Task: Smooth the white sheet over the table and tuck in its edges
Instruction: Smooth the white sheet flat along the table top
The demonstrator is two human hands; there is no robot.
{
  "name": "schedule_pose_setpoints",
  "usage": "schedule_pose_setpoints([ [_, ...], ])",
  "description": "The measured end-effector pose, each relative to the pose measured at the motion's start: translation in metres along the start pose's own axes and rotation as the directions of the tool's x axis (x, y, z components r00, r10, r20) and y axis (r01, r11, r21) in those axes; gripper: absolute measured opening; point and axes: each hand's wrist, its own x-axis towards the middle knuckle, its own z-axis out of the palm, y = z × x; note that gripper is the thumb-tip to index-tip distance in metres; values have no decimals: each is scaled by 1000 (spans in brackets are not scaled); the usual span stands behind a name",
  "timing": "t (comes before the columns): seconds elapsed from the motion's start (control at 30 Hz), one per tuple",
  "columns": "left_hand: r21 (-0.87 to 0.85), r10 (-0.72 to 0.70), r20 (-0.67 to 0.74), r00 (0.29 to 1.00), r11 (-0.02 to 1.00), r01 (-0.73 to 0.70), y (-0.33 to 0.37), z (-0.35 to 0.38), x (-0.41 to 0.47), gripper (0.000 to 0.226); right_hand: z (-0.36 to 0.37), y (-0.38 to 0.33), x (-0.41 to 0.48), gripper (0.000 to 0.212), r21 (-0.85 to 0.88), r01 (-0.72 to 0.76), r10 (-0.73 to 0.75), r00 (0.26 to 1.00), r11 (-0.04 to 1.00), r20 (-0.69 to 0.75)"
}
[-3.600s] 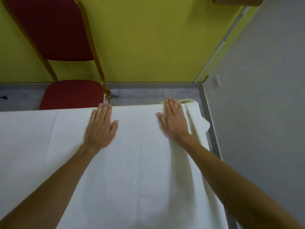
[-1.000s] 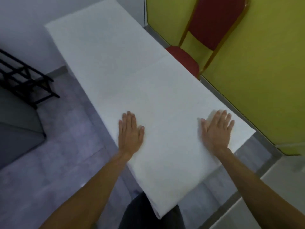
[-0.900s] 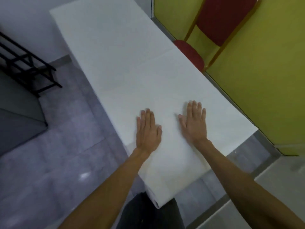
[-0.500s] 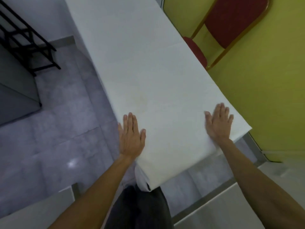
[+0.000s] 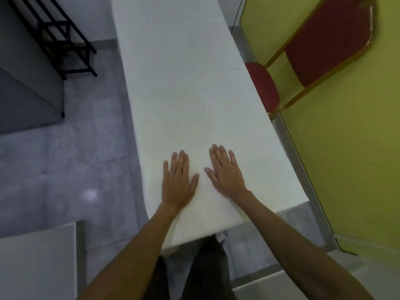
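- the white sheet (image 5: 184, 87) lies along the whole length of the long table, which is hidden beneath it. the near end drapes over the edge just in front of my legs.
- my left hand (image 5: 178, 180) and right hand (image 5: 225, 173) are both flat on the sheet, palms down, fingers straight, gripping nothing. they sit side by side near the middle of the near end, thumbs close but apart.
- i judge the step in hand to be smoothing this near end, with the tucking not yet started.
- to do it well i'd keep the palms flat and slide them away from each other toward the long edges, pushing slack outward rather than piling it between the hands.
- pressure should be light: the cloth looks thin and could drag along the top and pull crooked.
- a faint fold line (image 5: 184, 72) crosses the sheet farther up, level with the red chair (image 5: 262, 85). that will need its own pass.
- the right edge runs close to the yellow wall (image 5: 346, 159), so tucking there will be cramped. the left side opens on the grey floor (image 5: 65, 169).
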Motion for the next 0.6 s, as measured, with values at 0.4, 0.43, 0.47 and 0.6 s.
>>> schedule_pose_setpoints([
  [0.4,24,-284,-120,951,957,289,-35,-13,5,82,-42,175,-11,80,52,-278,280,959,959,-43],
  [0.43,13,-204,-119,972,978,207,-19,-9,14,80,-37,154,-4,76,52,-167,170,984,984,-54],
  [0.47,3,-119,-106,987,993,120,1,-4,23,77,-30,131,2,73,57,-62,65,997,996,-51],
  [0.6,48,57,-18,998,997,-56,60,16,40,70,-12,70,16,67,8,149,-148,988,989,-46],
])
